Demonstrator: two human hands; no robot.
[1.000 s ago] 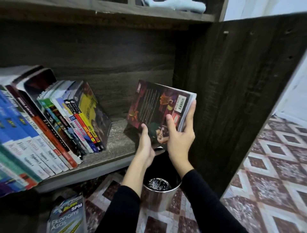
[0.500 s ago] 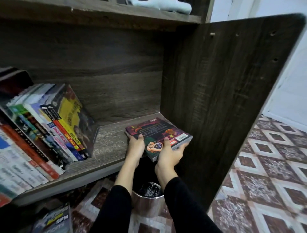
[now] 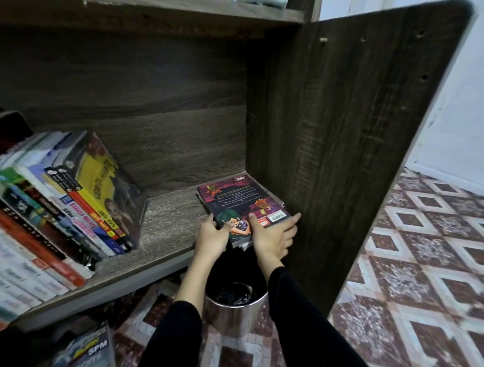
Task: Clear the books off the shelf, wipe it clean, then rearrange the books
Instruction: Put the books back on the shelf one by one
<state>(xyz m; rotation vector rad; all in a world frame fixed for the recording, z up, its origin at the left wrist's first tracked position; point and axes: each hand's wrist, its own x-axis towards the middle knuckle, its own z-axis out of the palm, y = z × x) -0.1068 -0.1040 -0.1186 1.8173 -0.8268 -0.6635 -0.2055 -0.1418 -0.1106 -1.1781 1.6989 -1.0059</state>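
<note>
Purple book (image 3: pixel 235 201) lies flat between left hand (image 3: pixel 210 235) and right hand (image 3: pixel 272 235).

Diamond-patterned maroon floor tiles (image 3: pixel 419 248) meet a pale wall (image 3: pixel 458 118), with a shiny metal bin (image 3: pixel 235 317) on them.

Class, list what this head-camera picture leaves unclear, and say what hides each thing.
Head view:
1. Books under the comic book: their number is hidden by its cover.
2. Row of books: cut by the left edge, leftmost titles blurred.
3. Bin contents: too dark to tell.
4. Pale thing on the top shelf: cut by the top edge.
</note>
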